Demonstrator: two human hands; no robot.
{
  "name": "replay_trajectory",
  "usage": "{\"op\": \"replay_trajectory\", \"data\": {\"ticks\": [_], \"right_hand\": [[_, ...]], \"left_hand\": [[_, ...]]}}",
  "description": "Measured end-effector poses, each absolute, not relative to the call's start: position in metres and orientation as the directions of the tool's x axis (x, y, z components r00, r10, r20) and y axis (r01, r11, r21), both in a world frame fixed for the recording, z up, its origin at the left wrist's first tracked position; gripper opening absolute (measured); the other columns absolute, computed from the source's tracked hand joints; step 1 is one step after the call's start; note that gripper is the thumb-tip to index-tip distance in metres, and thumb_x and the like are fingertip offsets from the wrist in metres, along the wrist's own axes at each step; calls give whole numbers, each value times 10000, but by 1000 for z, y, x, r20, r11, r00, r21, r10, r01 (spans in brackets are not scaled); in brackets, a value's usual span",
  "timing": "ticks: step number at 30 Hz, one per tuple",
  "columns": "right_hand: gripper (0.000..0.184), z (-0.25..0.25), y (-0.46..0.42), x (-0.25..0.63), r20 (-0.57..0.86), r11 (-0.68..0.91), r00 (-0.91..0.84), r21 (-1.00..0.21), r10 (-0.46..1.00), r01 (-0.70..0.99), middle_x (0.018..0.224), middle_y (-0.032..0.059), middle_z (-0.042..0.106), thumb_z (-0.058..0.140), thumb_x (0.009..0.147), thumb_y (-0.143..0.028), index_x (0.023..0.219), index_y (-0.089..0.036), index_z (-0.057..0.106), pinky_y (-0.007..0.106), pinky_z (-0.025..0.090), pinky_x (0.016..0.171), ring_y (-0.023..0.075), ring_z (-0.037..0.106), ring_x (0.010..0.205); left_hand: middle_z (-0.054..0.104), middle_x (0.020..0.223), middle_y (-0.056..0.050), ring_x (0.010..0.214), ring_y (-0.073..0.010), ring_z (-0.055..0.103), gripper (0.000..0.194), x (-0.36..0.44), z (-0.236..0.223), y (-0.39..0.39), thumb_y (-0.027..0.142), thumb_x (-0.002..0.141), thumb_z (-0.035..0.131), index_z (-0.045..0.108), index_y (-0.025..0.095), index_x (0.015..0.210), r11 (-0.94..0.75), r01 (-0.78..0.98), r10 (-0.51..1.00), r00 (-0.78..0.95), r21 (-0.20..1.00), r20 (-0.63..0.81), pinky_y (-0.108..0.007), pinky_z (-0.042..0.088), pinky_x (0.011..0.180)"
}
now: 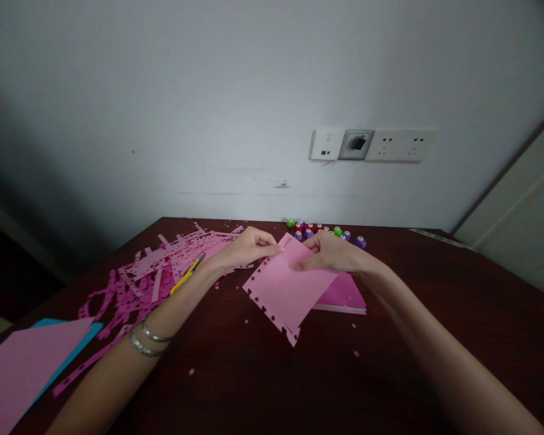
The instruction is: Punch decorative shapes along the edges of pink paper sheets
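Between both hands a pink sheet of paper (290,284) is held up at a slant, with small shaped holes punched along its lower left edge and nearby side. My left hand (256,244) pinches its upper left edge between thumb and fingers. On the upper right edge my right hand (329,251) grips the sheet, thumb in front and fingers partly hidden behind. Under and behind the sheet lies a stack of darker pink paper (344,293), partly covered. Beyond my hands stand several small craft punches (308,232) in purple, red and green.
A heap of punched pink paper strips (163,266) spreads over the left of the dark table (390,374). Yellow-handled scissors (185,277) lie by my left forearm. Pink and blue sheets (31,362) lie front left. A thin strip (439,238) lies far right, near the wall.
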State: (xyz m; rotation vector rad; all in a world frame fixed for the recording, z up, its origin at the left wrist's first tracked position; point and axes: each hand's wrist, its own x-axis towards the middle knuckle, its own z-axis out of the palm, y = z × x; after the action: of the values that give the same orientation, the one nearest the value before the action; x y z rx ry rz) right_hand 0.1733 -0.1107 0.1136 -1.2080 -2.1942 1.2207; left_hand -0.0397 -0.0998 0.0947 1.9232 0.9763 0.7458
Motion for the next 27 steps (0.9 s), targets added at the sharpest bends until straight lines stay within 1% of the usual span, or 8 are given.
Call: {"op": "replay_trajectory", "data": {"ticks": [6,15,20,23,27], "right_hand": [[228,112,-111,173,-81,284,-585,-816,807,503,492,-40,429,678,623,-321,599,-107,604,199,246,402,42,333,421],[201,112,-110,172,-107,255,-579,-823,808,507,504,-31,456,679,600,-300,596,-123,585,195,242,392,54,373,431],[195,110,-107,174,-75,282,-583,-821,809,497,501,-33,453,671,617,-296,603,-117,595,193,249,392,50,365,425],[175,109,-103,177,-61,270,-569,-835,820,480,522,-23,488,673,617,-277,643,-113,617,192,274,397,55,389,434],[162,109,-102,179,-101,238,-593,-852,799,466,546,-6,538,689,597,-247,675,-114,639,195,307,396,69,434,444]], "left_hand": [[474,552,23,502,-61,363,203,-40,93,-99,326,707,632,620,132,647,-307,330,855,508,893,106,-222,241,473],[516,580,13,516,-61,421,204,-38,88,-95,332,708,631,619,136,655,-233,317,871,488,919,53,-204,294,479],[492,564,25,499,-57,400,214,-40,87,-94,341,711,627,604,139,644,-249,293,863,500,923,74,-207,292,476],[463,551,36,483,-53,367,211,-44,87,-93,343,703,634,602,141,649,-259,312,848,527,914,60,-209,264,461],[437,551,45,483,-54,344,225,-43,90,-97,357,707,627,578,147,641,-270,321,799,601,908,24,-214,255,460]]}}
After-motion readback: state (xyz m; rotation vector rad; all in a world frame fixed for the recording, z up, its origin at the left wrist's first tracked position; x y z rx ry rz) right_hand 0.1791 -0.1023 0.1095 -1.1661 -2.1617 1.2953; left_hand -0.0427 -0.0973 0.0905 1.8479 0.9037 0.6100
